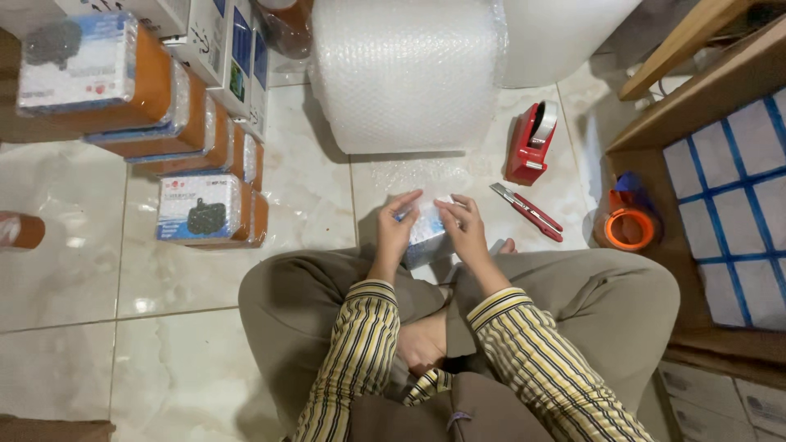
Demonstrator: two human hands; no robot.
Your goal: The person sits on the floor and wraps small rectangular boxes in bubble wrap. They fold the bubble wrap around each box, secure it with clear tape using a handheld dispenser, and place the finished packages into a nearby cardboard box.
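Note:
I sit cross-legged on a tiled floor. Both hands hold a small box wrapped in bubble wrap (pixel 427 227) just in front of my knees. My left hand (pixel 396 227) grips its left side with the fingers up on the top edge. My right hand (pixel 463 228) presses the wrap on its right side. A loose sheet of bubble wrap (pixel 409 176) runs from the box back to a big roll of bubble wrap (pixel 405 74).
A red tape dispenser (pixel 530 143) and a red utility knife (pixel 526 211) lie to the right. An orange tape roll (pixel 629 227) sits by a wooden shelf (pixel 704 106). Wrapped orange boxes (pixel 205 211) are stacked at the left. A second white roll (pixel 557 37) stands behind.

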